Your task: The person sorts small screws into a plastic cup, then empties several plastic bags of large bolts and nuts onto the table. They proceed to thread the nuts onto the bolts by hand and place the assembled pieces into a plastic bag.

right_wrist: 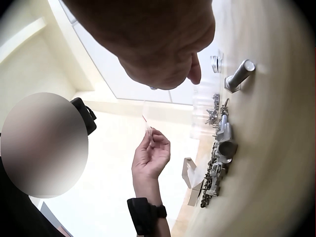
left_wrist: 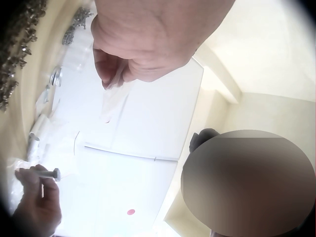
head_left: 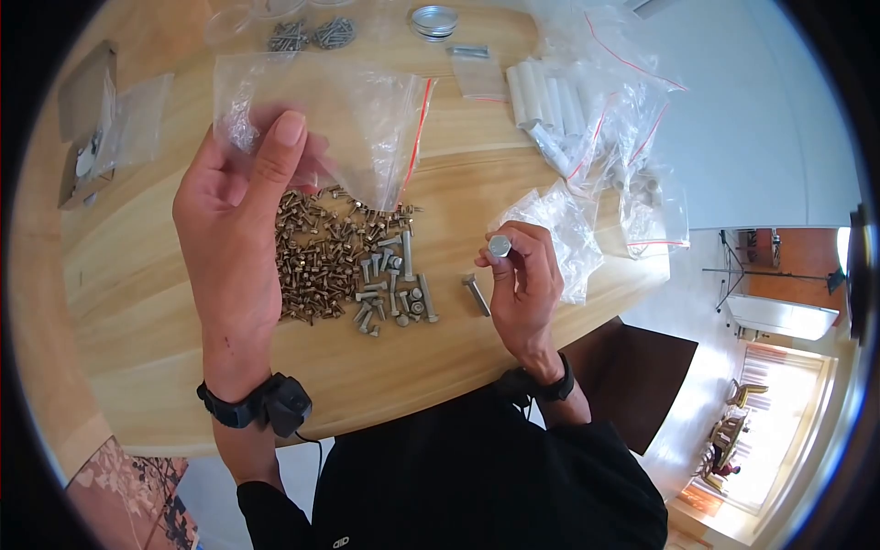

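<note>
A silver hex bolt (head_left: 500, 246) is right of centre in the head view, its head facing the camera, pinched between the thumb and curled fingers of the right hand (head_left: 530, 280). The left-wrist view, at lower left, shows it side-on: the fingers grip the shank and the hex head juts out to the right. In the right-wrist view the hand's own bulk hides this grip.

At upper left of the head view, the left hand (head_left: 234, 225) pinches a clear zip bag (head_left: 371, 124) near its left end, thumb in front and fingers behind; the red closure strip runs down the bag's right side.

A loose hex bolt (head_left: 476, 295) lies on the table just left of the right hand. Mid-frame, a spread of bronze-coloured screws (head_left: 316, 261) borders a cluster of larger silver bolts (head_left: 403, 286). At the top are two heaps of grey screws (head_left: 334, 33) and a stack of round metal lids (head_left: 434, 22); white tubes (head_left: 545, 96) and crumpled zip bags (head_left: 655, 206) fill the upper right. An open cardboard box (head_left: 87, 87) sits at upper left.

The wooden table (head_left: 137, 321) has pale grain. A dark brown chair (head_left: 632, 376) stands at lower right, with a bright window (head_left: 788, 422) beyond.
</note>
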A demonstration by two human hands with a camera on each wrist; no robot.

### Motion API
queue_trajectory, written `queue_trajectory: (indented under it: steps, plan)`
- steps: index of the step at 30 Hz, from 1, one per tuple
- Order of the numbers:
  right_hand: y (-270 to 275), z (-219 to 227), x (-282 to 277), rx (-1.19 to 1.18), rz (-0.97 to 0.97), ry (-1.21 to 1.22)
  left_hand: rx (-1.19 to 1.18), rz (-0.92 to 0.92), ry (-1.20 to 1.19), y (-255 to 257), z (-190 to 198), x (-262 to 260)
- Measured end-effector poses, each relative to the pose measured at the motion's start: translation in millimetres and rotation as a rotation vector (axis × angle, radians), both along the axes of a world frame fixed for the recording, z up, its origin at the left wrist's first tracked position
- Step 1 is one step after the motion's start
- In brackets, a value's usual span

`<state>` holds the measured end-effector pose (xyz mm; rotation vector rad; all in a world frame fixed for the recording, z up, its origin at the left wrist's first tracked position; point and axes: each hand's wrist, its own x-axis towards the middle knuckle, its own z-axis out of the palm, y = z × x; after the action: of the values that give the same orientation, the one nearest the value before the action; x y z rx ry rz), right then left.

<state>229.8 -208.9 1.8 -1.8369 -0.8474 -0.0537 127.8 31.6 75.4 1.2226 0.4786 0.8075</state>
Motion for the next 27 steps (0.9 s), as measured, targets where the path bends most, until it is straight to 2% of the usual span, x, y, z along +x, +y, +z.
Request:
queue_trajectory:
  steps: [3,5,6,8,10,15,16,19,20,22,23,27]
  plan:
    - [-3,10,0,-0.069,-0.049,-0.058,0.005,-0.006,-0.001,0,-1,-1]
    - [-8,23,1,-0.337,-0.067,-0.109,0.019,-0.008,0.000,1,0,-1]
    - [-13,24,1,-0.336,-0.064,-0.102,0.020,-0.007,0.007,2,-1,-1]
    - [-24,25,0,-0.551,-0.082,-0.055,0.011,-0.017,-0.004,2,-2,0]
    - [-30,24,-2,-0.561,-0.090,-0.005,0.008,-0.028,0.020,2,-4,1]
    - [-36,27,-4,-0.670,-0.020,-0.109,0.017,-0.095,0.076,-8,-6,4]
    - [-30,35,-5,-0.649,-0.024,-0.107,0.005,-0.117,0.088,-11,-7,5]
    - [-14,58,-8,-0.272,0.033,0.155,-0.011,-0.187,0.116,-18,-4,7]
    - [-8,60,-7,-0.263,0.018,0.161,-0.028,-0.228,0.130,-22,-4,8]
    - [9,65,-5,0.039,0.171,0.536,-0.027,-0.265,0.143,-29,-5,9]
    - [16,69,-2,0.037,0.232,0.548,-0.035,-0.283,0.156,-31,-7,9]
    - [25,69,-2,0.049,0.236,0.689,-0.048,-0.316,0.192,-36,-20,16]
